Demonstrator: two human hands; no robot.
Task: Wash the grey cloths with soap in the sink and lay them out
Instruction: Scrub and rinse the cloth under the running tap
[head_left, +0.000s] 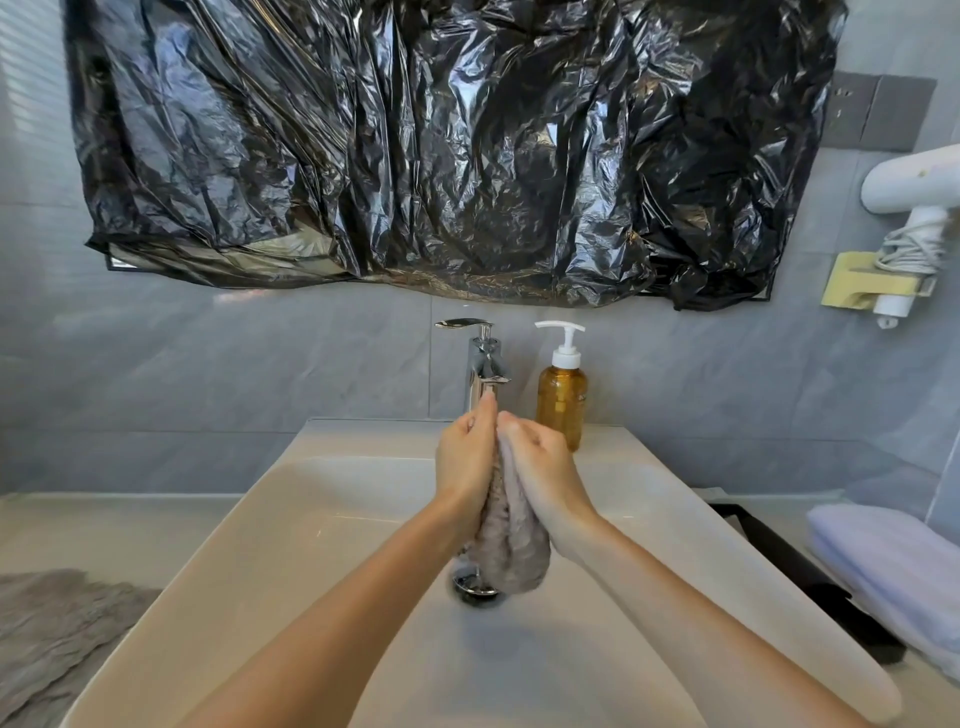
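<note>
Left grip (464, 460), right grip (546, 470), cloth (511, 553) over sink (311, 525)

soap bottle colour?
Amber soap bottle with a white pump; head view.

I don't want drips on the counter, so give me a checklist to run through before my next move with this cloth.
1. Both hands on the cloth: ok. The left hand and right hand grip the grey cloth between them.
2. Cloth over the basin: ok. It hangs inside the sink, above the drain.
3. Water running from the faucet: cannot tell.
4. Soap bottle upright beside the faucet: ok.
5. Suds on the cloth: cannot tell.
6. Second grey cloth, on the counter at left, laid flat: not ok, it lies rumpled.
</note>
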